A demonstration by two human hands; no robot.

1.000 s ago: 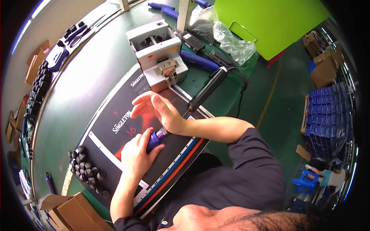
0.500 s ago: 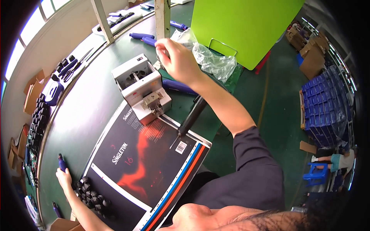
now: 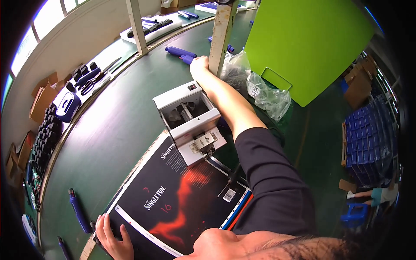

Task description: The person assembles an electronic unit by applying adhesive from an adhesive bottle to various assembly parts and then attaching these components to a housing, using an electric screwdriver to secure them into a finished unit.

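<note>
At the far side of the bench, my right hand point(image 3: 199, 68) is closed round the near end of a blue tube-shaped handle point(image 3: 187, 59); its fingertips are partly hidden. A second blue handle point(image 3: 174, 51) lies against it. My right forearm passes beside a grey-white bench machine point(image 3: 188, 123) with an open top and a metal clamp block on its front. At the lower left, my left hand point(image 3: 113, 239) is open, fingers spread, over the edge of a black printed sheet point(image 3: 173, 190). Left of it lies another blue handle point(image 3: 78, 210) with a dark tip.
A white-painted post point(image 3: 220, 41) rises beside my right hand. Clear plastic bags point(image 3: 266, 95) and a large green panel point(image 3: 303, 47) stand to the right. Along the left ledge are rows of black caps point(image 3: 47, 136), scissors point(image 3: 90, 86) and a blue case point(image 3: 68, 105).
My right hand has reached farther away, past the machine to the blue handles. My left hand has let go of the blue handle at the left and moved toward the sheet's near edge.
</note>
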